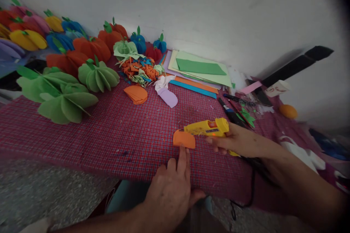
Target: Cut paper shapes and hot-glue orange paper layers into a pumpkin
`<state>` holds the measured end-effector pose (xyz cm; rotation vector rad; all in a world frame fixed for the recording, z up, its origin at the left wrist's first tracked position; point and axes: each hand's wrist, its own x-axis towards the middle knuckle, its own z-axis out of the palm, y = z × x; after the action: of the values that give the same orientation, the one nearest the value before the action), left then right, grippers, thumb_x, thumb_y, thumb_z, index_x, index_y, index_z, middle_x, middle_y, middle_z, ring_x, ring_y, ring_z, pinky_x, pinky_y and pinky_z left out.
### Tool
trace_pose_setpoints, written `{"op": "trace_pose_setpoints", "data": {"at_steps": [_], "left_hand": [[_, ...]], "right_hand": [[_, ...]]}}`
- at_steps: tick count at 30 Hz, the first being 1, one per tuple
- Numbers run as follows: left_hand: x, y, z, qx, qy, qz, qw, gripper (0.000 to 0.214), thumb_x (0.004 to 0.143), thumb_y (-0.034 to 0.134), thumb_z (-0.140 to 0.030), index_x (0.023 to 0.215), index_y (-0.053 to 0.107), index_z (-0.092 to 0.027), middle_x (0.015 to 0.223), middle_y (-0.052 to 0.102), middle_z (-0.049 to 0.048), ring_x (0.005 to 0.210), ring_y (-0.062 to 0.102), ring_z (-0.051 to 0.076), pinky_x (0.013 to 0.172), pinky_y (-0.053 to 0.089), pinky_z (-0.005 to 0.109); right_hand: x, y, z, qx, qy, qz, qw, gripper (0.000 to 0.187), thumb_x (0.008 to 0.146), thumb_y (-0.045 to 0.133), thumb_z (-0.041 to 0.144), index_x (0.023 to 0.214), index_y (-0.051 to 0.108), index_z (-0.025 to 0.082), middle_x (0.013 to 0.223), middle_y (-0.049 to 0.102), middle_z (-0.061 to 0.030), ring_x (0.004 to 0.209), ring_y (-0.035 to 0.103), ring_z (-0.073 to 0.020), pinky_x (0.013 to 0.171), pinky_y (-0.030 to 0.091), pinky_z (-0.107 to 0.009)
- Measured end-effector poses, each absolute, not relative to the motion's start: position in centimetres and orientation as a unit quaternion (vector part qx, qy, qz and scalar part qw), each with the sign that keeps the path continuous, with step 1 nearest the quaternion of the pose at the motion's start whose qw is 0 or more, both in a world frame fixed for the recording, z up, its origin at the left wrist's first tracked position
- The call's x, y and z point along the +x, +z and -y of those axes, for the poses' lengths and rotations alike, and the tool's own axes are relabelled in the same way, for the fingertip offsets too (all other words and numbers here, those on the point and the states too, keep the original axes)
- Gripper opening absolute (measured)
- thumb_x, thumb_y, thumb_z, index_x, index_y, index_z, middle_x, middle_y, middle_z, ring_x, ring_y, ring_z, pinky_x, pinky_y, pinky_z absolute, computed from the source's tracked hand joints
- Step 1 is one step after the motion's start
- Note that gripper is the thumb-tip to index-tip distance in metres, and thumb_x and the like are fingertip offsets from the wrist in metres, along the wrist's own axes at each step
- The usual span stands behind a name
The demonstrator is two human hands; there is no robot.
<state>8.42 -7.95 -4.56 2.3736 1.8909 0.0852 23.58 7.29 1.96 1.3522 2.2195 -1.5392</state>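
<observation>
My right hand (240, 140) is wrapped round a yellow hot glue gun (205, 127), on which a small orange light glows. The gun's nozzle touches or hovers just over the upper edge of an orange half-round paper piece (183, 140); I cannot tell which. My left hand (172, 180) lies with its index and middle fingers stretched out, their tips at the paper's lower edge. Farther back are a stack of orange half-round pieces (136, 94) and some lilac pieces (168, 96) beside crumpled white paper (162, 82).
Paper pumpkins in several colours, such as a green one (98, 75), crowd the left and back. Paper scraps (140, 69) form a heap mid-table. Green sheets (202, 67) lie by the wall. Pens (232, 97) and an orange ball-like thing (288, 111) are at right. A black cord (253, 189) hangs off the front edge.
</observation>
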Motion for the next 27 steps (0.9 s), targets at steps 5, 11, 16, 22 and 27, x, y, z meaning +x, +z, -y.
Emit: {"op": "trace_pose_setpoints", "data": {"at_steps": [5,11,16,22,27], "left_hand": [[8.4,-4.6,8.0,0.78,0.033,-0.623,0.038,0.079,0.077,0.043,-0.064,0.131,0.044,-0.007,0.136,0.045,0.0165,0.071,0.056,0.019,0.05,0.049,0.031],[8.4,-4.8,8.0,0.781,0.033,-0.623,0.03,0.078,0.077,0.044,-0.063,0.131,0.044,-0.007,0.135,0.045,0.0171,0.071,0.055,0.02,0.05,0.049,0.032],[8.5,-4.8,8.0,0.779,0.03,-0.626,0.026,0.078,0.077,0.045,-0.063,0.132,0.044,-0.007,0.136,0.045,0.0162,0.072,0.055,0.02,0.051,0.05,0.032],[8.5,-4.8,8.0,0.782,0.018,-0.622,0.025,0.075,0.078,0.044,-0.062,0.131,0.045,-0.008,0.136,0.044,0.0173,0.073,0.056,0.02,0.051,0.05,0.032],[8.6,-5.0,8.0,0.783,0.017,-0.622,0.018,0.077,0.078,0.044,-0.062,0.132,0.043,-0.008,0.135,0.045,0.0176,0.072,0.056,0.02,0.05,0.05,0.032]], "right_hand": [[24.2,1.7,-7.4,0.454,-0.504,-0.733,0.057,0.03,0.077,0.058,0.044,0.089,0.059,0.016,0.061,0.058,0.0014,0.045,0.049,-0.0068,0.039,0.04,-0.016],[24.7,1.7,-7.4,0.459,-0.505,-0.729,0.053,0.031,0.078,0.057,0.045,0.087,0.058,0.016,0.061,0.058,0.0013,0.045,0.049,-0.0063,0.04,0.041,-0.016],[25.2,1.6,-7.3,0.458,-0.509,-0.727,0.044,0.031,0.078,0.057,0.045,0.088,0.059,0.016,0.061,0.058,0.001,0.044,0.049,-0.0064,0.039,0.04,-0.016],[25.7,1.4,-7.3,0.462,-0.514,-0.721,0.048,0.03,0.079,0.055,0.045,0.086,0.057,0.016,0.062,0.058,0.0009,0.045,0.05,-0.0065,0.039,0.041,-0.016],[26.0,1.5,-7.4,0.464,-0.514,-0.719,0.05,0.031,0.078,0.057,0.045,0.089,0.058,0.016,0.061,0.056,0.0017,0.045,0.047,-0.0059,0.038,0.039,-0.015]]}}
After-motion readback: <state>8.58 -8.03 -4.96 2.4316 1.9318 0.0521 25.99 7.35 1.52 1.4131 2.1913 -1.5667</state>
